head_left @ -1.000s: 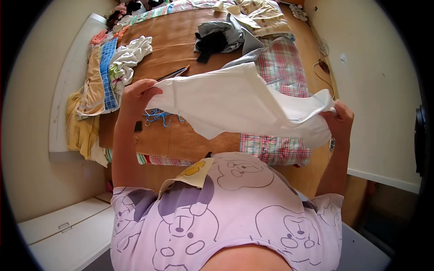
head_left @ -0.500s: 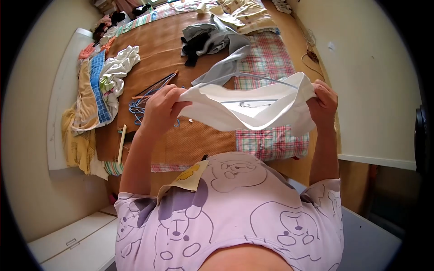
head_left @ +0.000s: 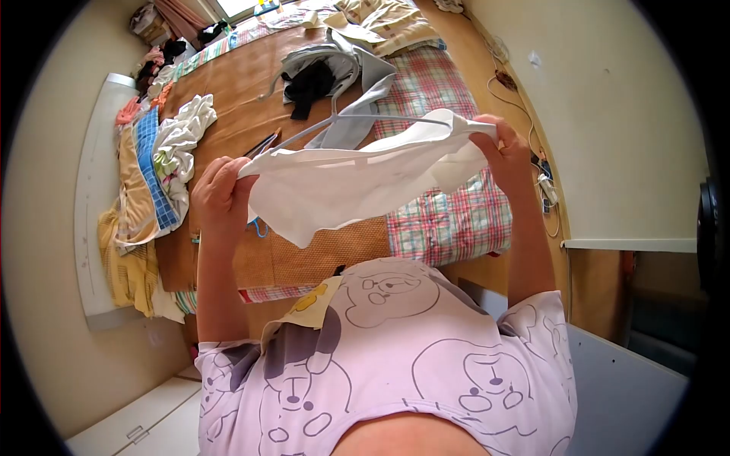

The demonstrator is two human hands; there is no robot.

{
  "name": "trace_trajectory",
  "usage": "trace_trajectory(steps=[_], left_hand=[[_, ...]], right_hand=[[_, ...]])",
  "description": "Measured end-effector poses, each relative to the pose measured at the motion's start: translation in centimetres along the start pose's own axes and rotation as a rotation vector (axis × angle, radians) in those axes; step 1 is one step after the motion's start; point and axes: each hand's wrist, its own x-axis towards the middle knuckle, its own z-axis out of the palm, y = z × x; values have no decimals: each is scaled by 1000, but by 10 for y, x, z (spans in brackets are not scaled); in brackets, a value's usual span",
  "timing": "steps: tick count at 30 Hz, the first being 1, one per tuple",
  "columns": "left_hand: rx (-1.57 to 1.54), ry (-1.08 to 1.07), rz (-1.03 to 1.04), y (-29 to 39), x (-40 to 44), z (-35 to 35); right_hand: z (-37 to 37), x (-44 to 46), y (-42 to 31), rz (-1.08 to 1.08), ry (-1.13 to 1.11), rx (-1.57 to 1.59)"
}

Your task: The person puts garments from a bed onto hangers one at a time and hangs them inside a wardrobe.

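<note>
No text, label, brand, number or sign could be read on anything around, between or below the fingers (head_left: 220,176).

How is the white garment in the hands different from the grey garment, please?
The white garment is held up between left hand and right hand; the grey garment lies rumpled on the bed. A hanger shows at the white garment; black cloth touches the grey garment. Both are cloth.
</note>
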Motion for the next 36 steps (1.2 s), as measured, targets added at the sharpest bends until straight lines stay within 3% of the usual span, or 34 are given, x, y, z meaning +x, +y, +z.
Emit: trace_trajectory(steps=[1,5,9,13,15,18,19,21,24,29,36], left_hand=[[21,0,35,1,1,-1],[32,-41,-3,0,2,-8],[30,-69,30,-10,2,-12],[49,-79,17,-6,0,-11],[-29,-56,-35,-5,1,-8],[7,-26,8,-1,4,-3],[-6,-54,41,3,7,-2],[-16,-80,77,4,9,-1],[-83,-86,30,-5,8,-1],[-150,-231,-230,-41,-6,7],[-18,-157,-187,-38,-9,19]], right_hand=[[2,-2,2,170,-71,78],[-4,6,4,-109,40,-34],[-17,10,4,-194,6,-134],[-23,20,-1,-217,-37,53],[-17,24,-3,-450,-115,-185],[-9,20,-28,-469,-21,-231],[-8,16,-23,-468,-27,-229],[-5,8,-12,-169,-272,28],[-15,7,-21,-135,-111,132],[-38,9,-6,-166,-81,155],[-52,4,3,-120,-83,90]])
